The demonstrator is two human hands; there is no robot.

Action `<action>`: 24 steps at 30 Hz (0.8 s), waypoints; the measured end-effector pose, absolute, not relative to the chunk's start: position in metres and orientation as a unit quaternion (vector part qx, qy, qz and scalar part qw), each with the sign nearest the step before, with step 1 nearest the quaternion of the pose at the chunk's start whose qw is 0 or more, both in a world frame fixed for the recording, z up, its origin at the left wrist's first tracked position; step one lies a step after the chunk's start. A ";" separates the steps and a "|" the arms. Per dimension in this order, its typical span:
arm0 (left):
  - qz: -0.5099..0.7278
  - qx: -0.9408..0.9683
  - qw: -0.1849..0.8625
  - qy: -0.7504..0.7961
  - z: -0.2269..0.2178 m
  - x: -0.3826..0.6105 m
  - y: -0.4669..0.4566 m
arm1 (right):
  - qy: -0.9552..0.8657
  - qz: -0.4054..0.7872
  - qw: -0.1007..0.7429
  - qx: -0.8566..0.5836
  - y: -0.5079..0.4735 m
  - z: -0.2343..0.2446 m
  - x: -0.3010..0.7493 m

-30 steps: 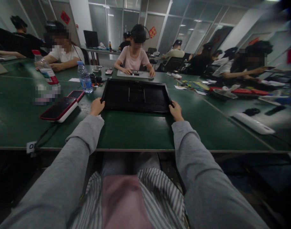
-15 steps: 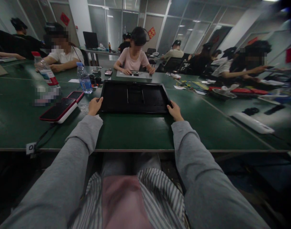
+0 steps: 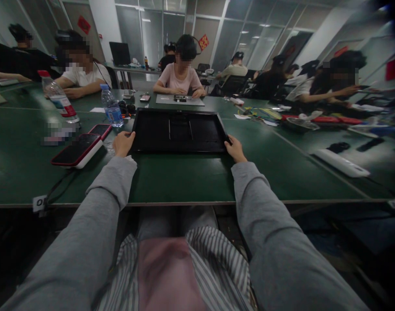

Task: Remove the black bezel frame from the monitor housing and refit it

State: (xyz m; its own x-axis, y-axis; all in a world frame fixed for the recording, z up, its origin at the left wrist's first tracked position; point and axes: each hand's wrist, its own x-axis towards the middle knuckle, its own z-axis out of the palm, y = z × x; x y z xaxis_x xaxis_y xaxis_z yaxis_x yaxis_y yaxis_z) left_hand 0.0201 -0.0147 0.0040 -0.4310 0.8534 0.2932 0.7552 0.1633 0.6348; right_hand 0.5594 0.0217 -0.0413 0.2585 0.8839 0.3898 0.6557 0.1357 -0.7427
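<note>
A flat black rectangular panel with a raised rim lies on the green table straight ahead of me. My left hand is closed round its near left corner. My right hand is closed round its near right corner. Both arms are in grey sleeves and stretched forward. The panel's inner face shows two thin upright ridges in the middle.
Left of the panel lie a red-and-white device and a red phone, with two water bottles behind. A white power strip lies at right. People sit across and along the table.
The panel has settled a little lower and to the left, flat against the table. Both hands kept their hold on its near corners.
</note>
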 end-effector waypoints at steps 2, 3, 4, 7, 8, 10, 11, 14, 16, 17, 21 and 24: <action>0.367 0.536 0.070 0.757 0.004 0.019 -0.014 | -0.601 0.093 0.444 -0.658 0.017 -0.037 0.556; 0.370 0.539 0.067 0.754 0.005 0.020 -0.015 | -0.602 0.070 0.431 -0.669 0.014 -0.035 0.553; 0.378 0.543 0.057 0.748 0.006 0.021 -0.015 | -0.601 0.044 0.417 -0.681 0.011 -0.033 0.550; 0.422 0.569 -0.011 0.706 0.010 0.033 -0.021 | -0.589 -0.034 0.376 -0.714 0.003 -0.024 0.538; 0.428 0.589 -0.030 0.685 0.011 0.038 -0.024 | -0.585 -0.052 0.365 -0.722 0.001 -0.021 0.533; 0.411 0.639 -0.045 0.648 0.012 0.048 -0.028 | -0.582 -0.079 0.340 -0.735 -0.003 -0.018 0.523; 0.391 0.664 -0.048 0.636 0.011 0.052 -0.029 | -0.583 -0.089 0.326 -0.739 -0.004 -0.017 0.518; 0.329 0.705 -0.049 0.626 0.006 0.058 -0.030 | -0.604 -0.098 0.282 -0.739 -0.007 -0.019 0.507; 0.309 0.709 -0.044 0.632 0.002 0.059 -0.029 | -0.622 -0.087 0.270 -0.730 -0.007 -0.021 0.504; 0.305 0.709 -0.040 0.634 0.001 0.059 -0.029 | -0.627 -0.078 0.273 -0.725 -0.007 -0.022 0.504; 0.311 0.710 -0.020 0.632 0.003 0.062 -0.033 | -0.638 -0.031 0.328 -0.696 -0.006 -0.023 0.505; 0.324 0.702 -0.009 0.634 0.005 0.065 -0.034 | -0.634 -0.005 0.357 -0.686 -0.005 -0.022 0.507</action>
State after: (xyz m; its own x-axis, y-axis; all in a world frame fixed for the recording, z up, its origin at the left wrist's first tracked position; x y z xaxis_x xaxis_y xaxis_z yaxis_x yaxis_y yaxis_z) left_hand 0.0647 -0.0342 0.0047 -0.0145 0.8846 0.4662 0.8959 -0.1955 0.3989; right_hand 0.5068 -0.0055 -0.0224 0.1963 0.8665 0.4590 0.8734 0.0583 -0.4836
